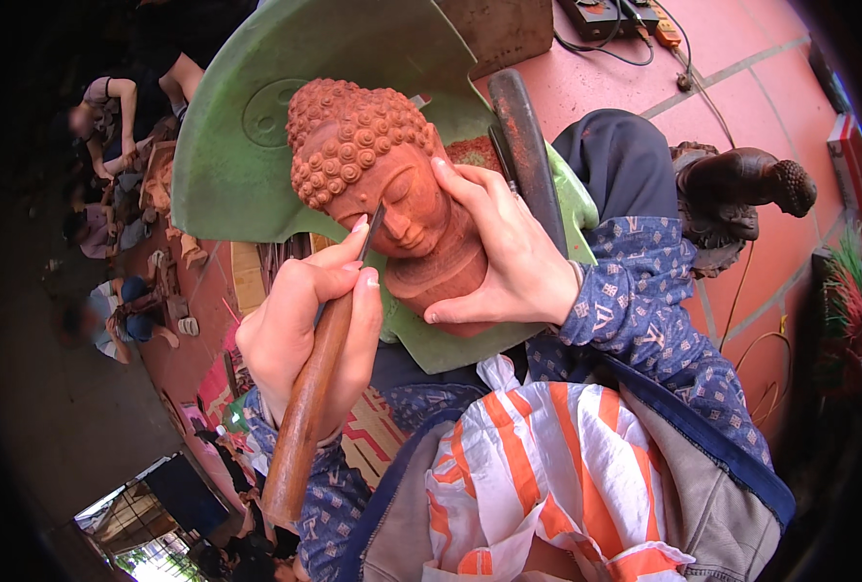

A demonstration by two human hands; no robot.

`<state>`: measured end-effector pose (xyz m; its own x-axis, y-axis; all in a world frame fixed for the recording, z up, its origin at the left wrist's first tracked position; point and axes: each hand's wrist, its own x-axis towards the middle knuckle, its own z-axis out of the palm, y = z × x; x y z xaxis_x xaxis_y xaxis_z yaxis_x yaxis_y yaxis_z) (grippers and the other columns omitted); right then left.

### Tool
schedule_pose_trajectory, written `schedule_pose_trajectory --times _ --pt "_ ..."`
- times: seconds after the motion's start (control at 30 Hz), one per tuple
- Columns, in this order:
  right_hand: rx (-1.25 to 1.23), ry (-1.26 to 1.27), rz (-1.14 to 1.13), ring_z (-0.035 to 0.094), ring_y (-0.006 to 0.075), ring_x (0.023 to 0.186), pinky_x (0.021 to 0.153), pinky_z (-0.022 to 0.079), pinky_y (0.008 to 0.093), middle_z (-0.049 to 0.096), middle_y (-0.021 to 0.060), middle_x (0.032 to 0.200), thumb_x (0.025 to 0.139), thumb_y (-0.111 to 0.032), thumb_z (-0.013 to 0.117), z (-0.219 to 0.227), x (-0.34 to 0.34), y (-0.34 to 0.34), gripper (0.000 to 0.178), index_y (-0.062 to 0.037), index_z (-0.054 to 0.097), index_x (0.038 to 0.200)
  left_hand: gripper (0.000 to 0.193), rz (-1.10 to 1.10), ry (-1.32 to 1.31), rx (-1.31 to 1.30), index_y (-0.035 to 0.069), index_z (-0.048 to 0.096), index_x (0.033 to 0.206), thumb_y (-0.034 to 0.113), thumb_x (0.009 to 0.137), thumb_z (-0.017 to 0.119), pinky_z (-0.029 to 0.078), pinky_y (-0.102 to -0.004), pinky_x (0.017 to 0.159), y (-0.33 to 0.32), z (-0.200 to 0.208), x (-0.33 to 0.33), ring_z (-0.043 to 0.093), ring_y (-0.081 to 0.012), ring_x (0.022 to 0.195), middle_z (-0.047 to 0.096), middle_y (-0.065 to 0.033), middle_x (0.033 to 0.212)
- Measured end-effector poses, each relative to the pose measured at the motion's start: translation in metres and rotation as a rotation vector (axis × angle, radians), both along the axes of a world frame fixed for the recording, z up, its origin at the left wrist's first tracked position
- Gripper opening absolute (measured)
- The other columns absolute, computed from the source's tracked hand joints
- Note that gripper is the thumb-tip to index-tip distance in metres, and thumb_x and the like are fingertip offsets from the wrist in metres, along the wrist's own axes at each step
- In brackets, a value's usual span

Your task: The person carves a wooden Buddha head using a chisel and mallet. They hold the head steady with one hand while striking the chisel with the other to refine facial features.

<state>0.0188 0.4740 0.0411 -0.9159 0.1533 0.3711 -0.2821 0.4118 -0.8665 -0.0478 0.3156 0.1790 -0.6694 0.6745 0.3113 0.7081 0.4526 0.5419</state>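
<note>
A reddish-brown carved Buddha head (392, 155) with curled hair lies tilted in front of me, its face turned up toward my hands. My left hand (290, 330) is closed around the long wooden handle of a carving chisel (315, 398). The thin dark blade of the chisel touches the face beside the nose, near an eye. My right hand (509, 252) grips the carving from its right side, fingers along the cheek and thumb across the base below the neck. The back of the carving is hidden.
A curved green plastic piece (227, 145) stands behind the carving. A dark bar (528, 145) lies right of it. A dark statue (741, 189) rests on the tiled floor, with cables and a black device (606, 15) farther back. An orange-striped bag (538, 456) covers my lap. People (101, 126) sit at left.
</note>
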Motion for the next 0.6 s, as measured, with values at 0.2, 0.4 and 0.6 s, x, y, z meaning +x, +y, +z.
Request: schedule_pose_trajectory --times 0.2,0.4,0.6 --pt "0.012 -0.036 0.003 0.043 0.0428 0.122 0.103 0.037 0.0449 0.038 0.0269 0.134 0.055 -0.037 0.088 0.006 0.002 0.002 0.116 0.0013 0.026 0.146 0.013 -0.022 -0.129 0.003 -0.003 0.055 0.080 -0.005 0.080 0.068 0.051 -0.0226 0.062 0.001 0.006 -0.011 0.066 -0.0103 0.071 0.070 -0.0228 0.098" --pt "0.023 0.013 -0.015 0.045 0.0462 0.116 0.097 0.039 0.0481 0.038 0.0294 0.130 0.055 -0.036 0.086 -0.001 -0.001 -0.001 0.116 -0.0041 0.023 0.147 0.014 -0.079 -0.161 0.011 -0.003 0.056 0.079 -0.005 0.078 0.070 0.053 -0.0252 0.065 -0.003 0.006 -0.022 0.068 -0.0137 0.074 0.070 -0.0229 0.096" --pt "-0.003 0.024 -0.010 0.044 0.0465 0.118 0.097 0.039 0.0485 0.038 0.0297 0.130 0.055 -0.037 0.086 -0.003 -0.003 -0.001 0.115 -0.0051 0.023 0.147 0.017 -0.253 -0.400 0.088 -0.002 0.053 0.078 -0.006 0.077 0.069 0.056 -0.0286 0.072 -0.008 0.006 -0.005 0.072 -0.0223 0.085 0.070 -0.0255 0.095"
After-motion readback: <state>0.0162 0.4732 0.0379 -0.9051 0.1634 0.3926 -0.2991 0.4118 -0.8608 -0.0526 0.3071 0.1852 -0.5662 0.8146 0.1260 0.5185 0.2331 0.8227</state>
